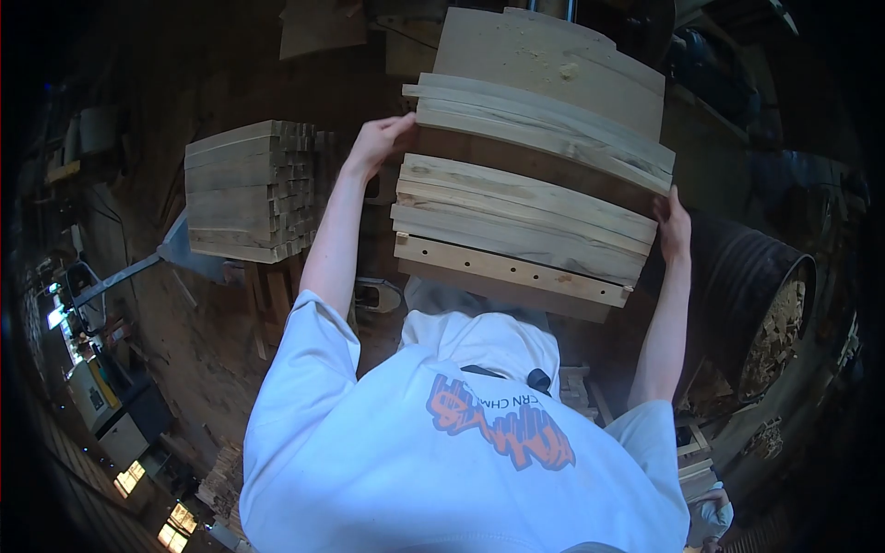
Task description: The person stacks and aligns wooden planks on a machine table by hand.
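A group of pale wooden boards [544,120] lies side by side across the far part of a work surface. My left hand [378,146] has its fingers against the left end of these boards, and my right hand [675,223] presses on their right end, so they sit between both hands. Closer to my body lies a second group of boards [525,207], apart from the first by a dark gap. Along its near side runs a wooden strip [507,269] with several dark holes. The undersides of my fingers are hidden.
A light panel [553,60] with wood chips on it lies beyond the boards. To the left stands a stack of boards [230,189] on a wooden support. A dark barrel [737,286] full of wood shavings [776,332] is at the right. Another person [712,516] shows at lower right.
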A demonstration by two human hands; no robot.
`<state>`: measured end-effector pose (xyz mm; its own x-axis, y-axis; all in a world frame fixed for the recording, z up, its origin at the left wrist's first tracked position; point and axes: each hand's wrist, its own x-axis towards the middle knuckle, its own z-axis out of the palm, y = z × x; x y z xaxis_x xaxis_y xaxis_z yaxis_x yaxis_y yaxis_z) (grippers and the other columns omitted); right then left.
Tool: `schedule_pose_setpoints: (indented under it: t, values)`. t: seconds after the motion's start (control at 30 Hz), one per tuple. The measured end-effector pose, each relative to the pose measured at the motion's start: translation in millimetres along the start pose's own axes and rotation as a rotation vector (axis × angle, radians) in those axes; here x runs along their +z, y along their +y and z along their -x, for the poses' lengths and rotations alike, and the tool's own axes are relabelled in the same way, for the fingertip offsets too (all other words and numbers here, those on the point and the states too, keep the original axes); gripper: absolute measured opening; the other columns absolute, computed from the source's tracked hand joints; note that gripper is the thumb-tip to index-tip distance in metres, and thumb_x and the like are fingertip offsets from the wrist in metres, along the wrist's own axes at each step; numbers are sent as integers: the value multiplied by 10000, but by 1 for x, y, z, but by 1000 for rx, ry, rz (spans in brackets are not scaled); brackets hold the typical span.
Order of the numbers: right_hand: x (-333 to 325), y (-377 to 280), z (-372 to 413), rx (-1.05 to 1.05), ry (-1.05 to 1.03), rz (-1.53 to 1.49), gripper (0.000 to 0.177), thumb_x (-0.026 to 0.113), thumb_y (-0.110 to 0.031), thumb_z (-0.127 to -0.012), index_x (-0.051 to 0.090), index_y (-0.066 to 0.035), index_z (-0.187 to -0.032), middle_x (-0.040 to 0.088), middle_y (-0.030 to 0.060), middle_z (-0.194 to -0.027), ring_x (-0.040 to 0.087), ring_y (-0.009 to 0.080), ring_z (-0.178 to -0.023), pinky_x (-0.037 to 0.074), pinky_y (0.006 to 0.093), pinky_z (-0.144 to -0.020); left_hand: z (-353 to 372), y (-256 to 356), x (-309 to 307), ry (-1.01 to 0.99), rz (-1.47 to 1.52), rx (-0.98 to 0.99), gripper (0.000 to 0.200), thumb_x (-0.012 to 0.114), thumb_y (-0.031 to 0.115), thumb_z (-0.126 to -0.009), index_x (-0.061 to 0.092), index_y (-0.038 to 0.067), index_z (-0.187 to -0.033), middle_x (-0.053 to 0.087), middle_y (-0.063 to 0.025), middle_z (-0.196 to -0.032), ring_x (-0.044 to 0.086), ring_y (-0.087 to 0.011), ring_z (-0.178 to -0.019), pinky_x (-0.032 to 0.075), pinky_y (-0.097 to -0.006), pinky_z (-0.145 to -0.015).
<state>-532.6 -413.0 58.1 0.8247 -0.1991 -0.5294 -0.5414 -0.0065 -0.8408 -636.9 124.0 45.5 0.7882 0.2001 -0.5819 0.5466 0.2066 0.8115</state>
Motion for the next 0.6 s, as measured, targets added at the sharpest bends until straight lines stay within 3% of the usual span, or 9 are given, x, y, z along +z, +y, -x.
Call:
schedule_pose_setpoints:
  t: [0.03,0.1,0.2,0.23,0.33,0.37,0.47,0.53,0.6]
  values:
    - [4,-2,-8,0,4,-1,409,587,-425,-974,685,-35,-1048,647,-4,-942,545,90,-841,419,242,-782,-8,3,5,45,-73,31,381,676,316,-930,692,-18,-1113,705,-86,-1025,662,-151,-933,522,-292,-874]
    - [2,-6,-22,-87,-86,322,376,625,-395,-958,686,-40,-1065,635,-18,-913,528,84,-821,409,233,-765,-13,5,10,82,-147,69,366,684,298,-927,699,-22,-1103,709,-85,-1014,667,-145,-915,531,-280,-857]
    - [-14,12,-21,-25,-192,198,380,646,-379,-948,675,-44,-1126,642,-14,-919,536,97,-856,412,245,-798,1,-4,11,143,-101,78,344,696,281,-918,710,-22,-1081,716,-80,-981,670,-140,-878,538,-280,-833]
    - [-19,15,-15,32,-238,134,397,653,-357,-944,648,-51,-1197,655,13,-1024,553,129,-962,426,270,-864,9,-9,7,125,-55,49,338,700,272,-915,710,-22,-1081,716,-79,-985,668,-137,-886,536,-274,-836]
    - [-24,10,15,146,-309,54,354,656,-316,-944,636,-63,-1191,639,12,-1092,550,131,-1048,436,277,-882,26,-29,-3,94,-14,3,327,723,239,-896,702,-20,-1095,709,-69,-1004,661,-132,-913,531,-269,-835]
    - [-32,19,9,160,-351,47,391,647,-342,-943,617,-77,-1229,621,22,-1182,531,144,-1146,438,288,-923,31,-35,-4,79,63,-7,333,728,231,-892,692,-18,-1109,703,-64,-1016,656,-133,-930,531,-275,-836]
    - [-42,30,-15,181,-418,10,442,632,-412,-938,620,-88,-1238,629,26,-1185,541,151,-1136,434,298,-932,33,-34,-6,71,144,-44,344,718,219,-901,660,-13,-1148,683,-60,-1057,640,-137,-979,526,-296,-860]
    - [-24,2,-13,364,-359,-95,449,643,-457,-919,650,-88,-1176,660,14,-1085,580,139,-1007,443,299,-850,24,-26,-11,4,209,-64,345,703,223,-912,652,-12,-1160,681,-66,-1064,638,-146,-989,524,-298,-862]
    - [-21,-3,-18,315,-252,195,460,672,-475,-895,661,-94,-1154,665,9,-1054,589,124,-975,444,278,-824,12,-20,-9,-4,201,-52,347,698,218,-913,647,-15,-1165,680,-69,-1064,637,-150,-997,526,-300,-860]
